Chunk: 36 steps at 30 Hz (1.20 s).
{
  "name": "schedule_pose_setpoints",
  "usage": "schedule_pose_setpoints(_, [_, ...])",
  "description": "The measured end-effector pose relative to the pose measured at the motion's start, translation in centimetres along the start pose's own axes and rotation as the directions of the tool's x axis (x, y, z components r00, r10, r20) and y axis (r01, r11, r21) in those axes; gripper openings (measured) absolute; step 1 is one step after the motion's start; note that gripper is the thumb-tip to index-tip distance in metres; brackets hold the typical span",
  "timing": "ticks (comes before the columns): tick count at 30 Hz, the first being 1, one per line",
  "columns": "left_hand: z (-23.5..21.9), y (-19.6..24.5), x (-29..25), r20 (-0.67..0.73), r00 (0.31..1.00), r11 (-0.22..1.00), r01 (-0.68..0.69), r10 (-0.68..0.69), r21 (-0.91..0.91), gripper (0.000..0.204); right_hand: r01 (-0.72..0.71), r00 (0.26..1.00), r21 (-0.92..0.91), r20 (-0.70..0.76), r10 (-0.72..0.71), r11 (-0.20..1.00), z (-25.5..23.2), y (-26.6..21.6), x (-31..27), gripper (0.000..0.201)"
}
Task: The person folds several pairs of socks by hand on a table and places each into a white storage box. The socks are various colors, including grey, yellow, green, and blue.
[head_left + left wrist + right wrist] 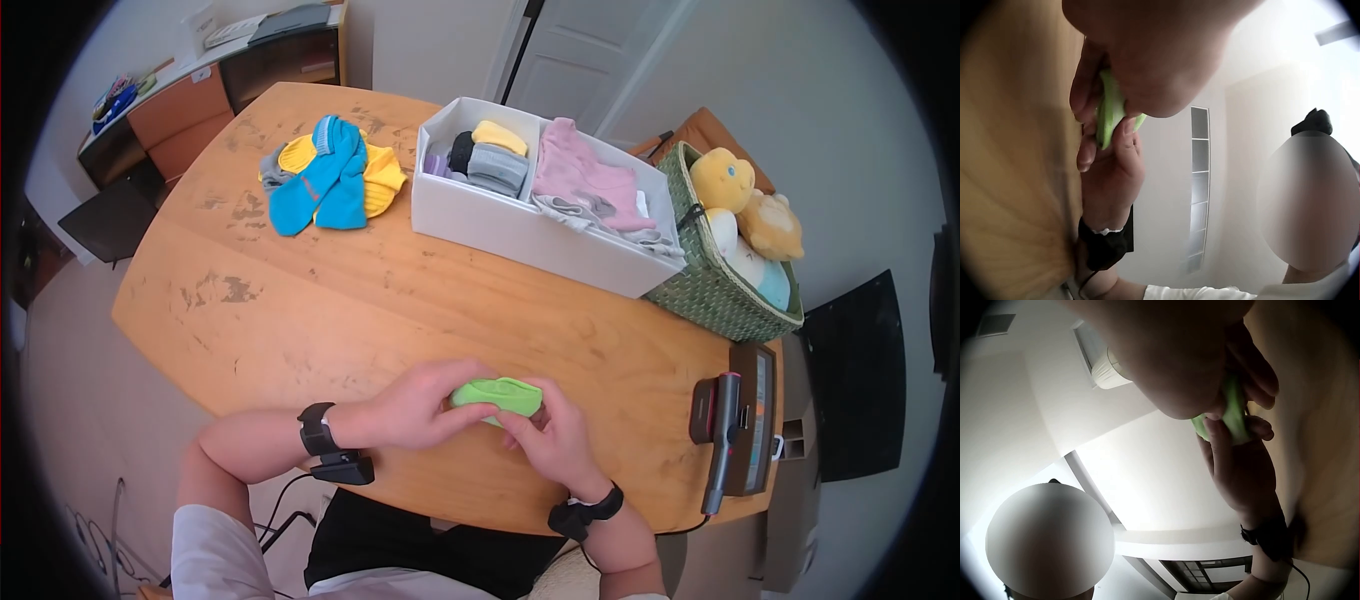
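Observation:
A bright green sock [497,396], folded into a compact bundle, is held low over the front of the table between both hands. My left hand [413,405] pinches its left end, the thumb along the near side and the fingers behind. At the other end, my right hand [553,436] grips it between thumb and fingers. In the left wrist view the green sock [1110,112] shows as layered folds between the fingertips. The right wrist view has the sock [1234,412] partly hidden by the fingers.
Blue, yellow and grey socks [335,180] lie heaped at the back left. A divided white box [540,240] holds rolled socks [497,168] and pink clothing [590,180]. Beside it stands a green woven basket [735,310] of plush toys. A grey wand-like device [722,440] lies at right.

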<state>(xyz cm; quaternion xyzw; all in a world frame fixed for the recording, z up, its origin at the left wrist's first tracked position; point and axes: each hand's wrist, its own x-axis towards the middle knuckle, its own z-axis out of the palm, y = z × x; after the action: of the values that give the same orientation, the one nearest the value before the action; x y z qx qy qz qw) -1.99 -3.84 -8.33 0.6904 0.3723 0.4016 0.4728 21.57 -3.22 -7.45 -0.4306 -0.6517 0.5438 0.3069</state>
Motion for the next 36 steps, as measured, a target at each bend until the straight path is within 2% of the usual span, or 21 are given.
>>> schedule_pose_setpoints(1, [0.1,-0.2,0.1,-0.023,0.993,0.987,-0.113,0.116,0.112,0.031,-0.028,0.999,0.028,0.017,0.027,0.999,0.0,-0.1,0.0,0.033])
schedule_pose_setpoints(5, [0.2,0.2,0.1,-0.016,0.981,0.945,-0.184,0.195,0.269,0.03,0.022,1.0,0.063,0.009,-0.023,0.998,-0.1,0.1,0.2,0.033])
schedule_pose_setpoints(8, [-0.2,0.7,0.4,-0.032,0.991,0.967,-0.123,0.133,0.222,0.032,0.056,0.998,0.115,0.009,-0.058,0.992,-0.1,0.8,0.6,0.033])
schedule_pose_setpoints(10, [-0.9,0.7,0.8,0.032,0.993,0.976,0.109,-0.118,0.189,0.036,0.006,0.999,0.138,0.042,-0.012,0.99,-0.1,1.7,1.1,0.036])
schedule_pose_setpoints(11, [-1.0,0.4,0.9,0.044,0.992,0.973,0.104,-0.115,0.205,0.036,0.019,0.999,0.149,0.03,-0.024,0.989,-0.2,2.3,1.3,0.036])
schedule_pose_setpoints(13, [-1.1,-0.4,1.2,0.065,0.98,0.968,0.171,-0.186,0.182,0.038,0.056,0.996,-0.04,0.075,-0.053,0.998,-0.6,3.5,1.7,0.043])
schedule_pose_setpoints(16, [-0.9,0.0,1.2,0.07,0.975,0.966,0.197,-0.211,0.169,0.038,0.144,0.987,-0.075,0.08,-0.138,0.987,-0.9,3.9,1.8,0.049])
schedule_pose_setpoints(17, [-0.9,0.1,1.2,0.075,0.976,0.965,0.19,-0.206,0.182,0.038,0.156,0.986,-0.07,0.07,-0.151,0.985,-1.1,3.2,1.7,0.049])
schedule_pose_setpoints(19, [-1.2,0.2,1.3,0.058,0.986,0.945,0.131,-0.156,0.3,0.041,0.17,0.985,-0.224,0.061,-0.16,0.96,-1.5,1.2,1.3,0.049])
schedule_pose_setpoints(20, [-1.3,0.1,1.3,0.063,0.986,0.941,0.124,-0.151,0.315,0.041,0.181,0.983,-0.217,0.052,-0.173,0.959,-1.7,1.1,1.2,0.049])
schedule_pose_setpoints(22, [-1.8,-0.5,1.5,0.015,0.97,0.943,0.233,-0.244,0.238,0.041,0.154,0.987,-0.169,-0.017,-0.16,0.973,-2.3,1.4,1.4,0.049])
schedule_pose_setpoints(23, [-1.9,-1.1,1.5,0.017,0.971,0.941,0.225,-0.237,0.254,0.041,0.168,0.984,-0.165,-0.025,-0.175,0.972,-2.6,1.7,1.5,0.049])
schedule_pose_setpoints(25, [-2.5,-2.2,1.9,-0.16,0.962,0.974,0.227,-0.223,0.012,0.042,0.196,0.973,-0.263,-0.066,-0.22,0.945,-3.0,2.4,1.9,0.045])
schedule_pose_setpoints(26, [-3.0,-1.8,2.4,-0.159,0.965,0.976,0.218,-0.211,0.027,0.042,0.209,0.969,-0.262,-0.073,-0.235,0.942,-3.2,2.3,1.9,0.045])
schedule_pose_setpoints(28, [-4.6,-0.8,3.4,-0.273,0.945,0.984,0.174,-0.179,-0.044,0.043,0.161,0.983,-0.304,-0.032,-0.178,0.939,-3.3,2.2,1.9,0.046])
schedule_pose_setpoints(29, [-5.9,-1.0,4.2,-0.325,0.944,0.993,0.086,-0.054,0.085,0.043,0.169,0.982,-0.303,-0.033,-0.187,0.938,-3.3,2.3,1.9,0.046])
schedule_pose_setpoints(32, [-9.1,3.7,7.9,-0.333,0.943,0.981,0.05,0.016,0.189,0.043,0.212,0.972,-0.339,-0.02,-0.233,0.916,-3.2,2.5,2.0,0.043])
schedule_pose_setpoints(34, [-11.1,5.9,11.2,-0.384,0.917,0.903,0.075,0.104,0.424,0.048,0.213,0.972,-0.331,-0.021,-0.233,0.919,-3.2,2.2,1.9,0.041])
schedule_pose_setpoints(36, [-12.8,6.1,14.7,-0.373,0.926,0.894,0.119,0.056,0.432,0.049,0.218,0.972,-0.33,-0.013,-0.235,0.918,-3.1,2.5,2.0,0.041])
